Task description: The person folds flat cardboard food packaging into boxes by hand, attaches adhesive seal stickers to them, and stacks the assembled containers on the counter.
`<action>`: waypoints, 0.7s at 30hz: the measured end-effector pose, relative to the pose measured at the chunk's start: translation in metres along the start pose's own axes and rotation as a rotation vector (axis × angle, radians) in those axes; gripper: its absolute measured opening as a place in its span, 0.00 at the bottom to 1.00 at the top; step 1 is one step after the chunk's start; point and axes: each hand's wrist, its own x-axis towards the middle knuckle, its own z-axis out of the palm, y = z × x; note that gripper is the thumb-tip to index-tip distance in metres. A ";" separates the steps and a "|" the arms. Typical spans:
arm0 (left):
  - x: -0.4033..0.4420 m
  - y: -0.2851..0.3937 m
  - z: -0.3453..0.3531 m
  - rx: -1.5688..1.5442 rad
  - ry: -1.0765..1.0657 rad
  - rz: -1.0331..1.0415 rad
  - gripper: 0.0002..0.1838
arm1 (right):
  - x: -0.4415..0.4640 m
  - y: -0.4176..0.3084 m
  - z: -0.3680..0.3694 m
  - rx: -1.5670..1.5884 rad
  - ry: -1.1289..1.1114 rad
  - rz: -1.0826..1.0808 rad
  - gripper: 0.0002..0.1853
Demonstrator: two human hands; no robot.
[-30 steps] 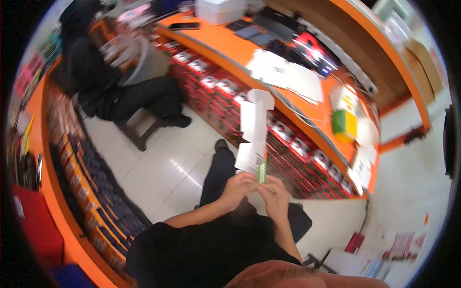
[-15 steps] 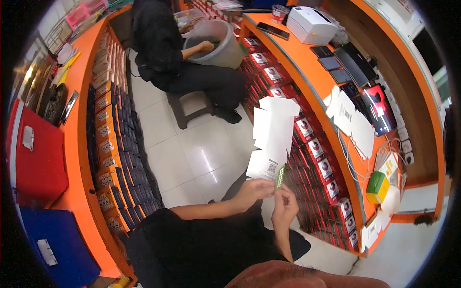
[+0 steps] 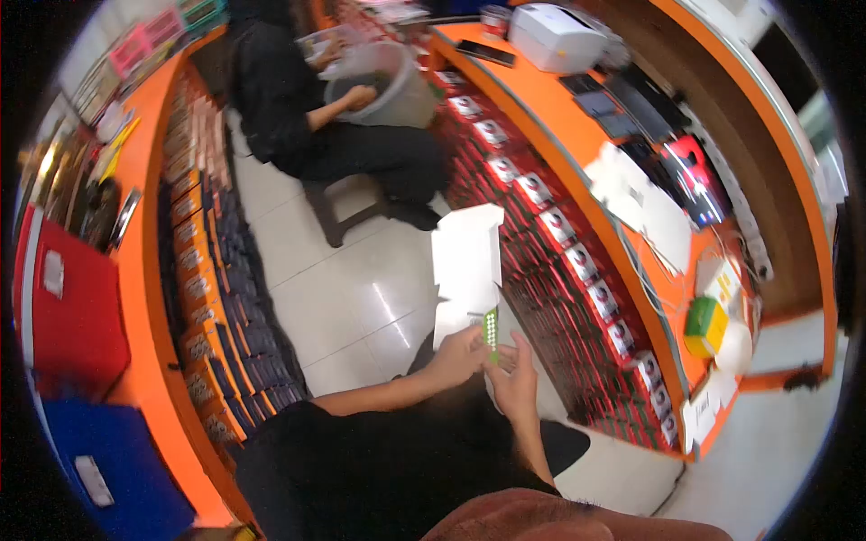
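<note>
A narrow green strip with white marks stands up between my two hands. My left hand is closed in a pinch on the strip's left edge, near the white unfolded carton. That carton reaches away from me past my fingers, its flaps spread; whether my left fingers also grip it is hidden. On the strip's right, my right hand has its fingers apart, with the thumb close to the strip's lower end. Motion blur hides the exact contact there.
Red-and-white boxes are stacked under the orange counter at right, which bears a white printer and more white cartons. Orange-and-navy packs line the left. A seated person reaches into a clear tub.
The view has shifted, so the strip and carton appear further left. The carton's face has tilted, and its printed code no longer shows clearly. My right fingers have spread from their pinch.
</note>
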 end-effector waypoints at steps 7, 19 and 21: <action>-0.002 0.020 0.063 0.530 -0.289 0.527 0.19 | -0.040 0.018 -0.069 0.310 0.533 -0.153 0.25; -0.011 0.032 0.154 0.649 -0.299 0.572 0.15 | -0.102 0.049 -0.147 0.763 0.616 0.059 0.12; -0.007 0.034 0.167 0.600 -0.253 0.593 0.15 | -0.101 0.053 -0.148 0.832 0.543 0.075 0.12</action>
